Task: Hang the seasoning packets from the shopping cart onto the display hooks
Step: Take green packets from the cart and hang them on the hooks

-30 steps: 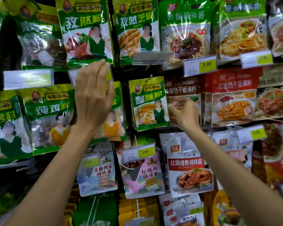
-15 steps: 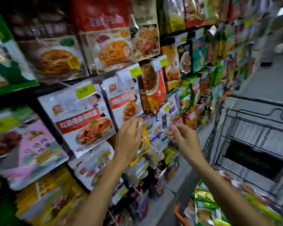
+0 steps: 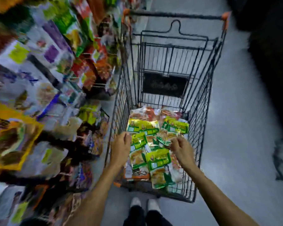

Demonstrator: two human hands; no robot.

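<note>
Two bare hands hang over the near end of a wire shopping cart [image 3: 203,111] in the head view. The left hand [image 3: 121,149] sits above the cart's left wall, its grip loosely curled and apart, holding nothing. The right hand [image 3: 181,147] is inside the basket with its fingers [image 3: 174,141] curled just over a green packet's corner (blur hides whether that grip pinches it, so I cannot tell). The seasoning packets [image 3: 143,126] lie in a loose heap on the cart's bottom, green and yellow ones on top, reddish ones toward the far end. One green packet [image 3: 160,162] lies between the two forearms. Left of the cart, the display [image 3: 39,79] of hanging goods is badly smeared. Pale shoes [image 3: 136,203] stand on the grey floor [image 3: 235,111] just behind the cart.
</note>
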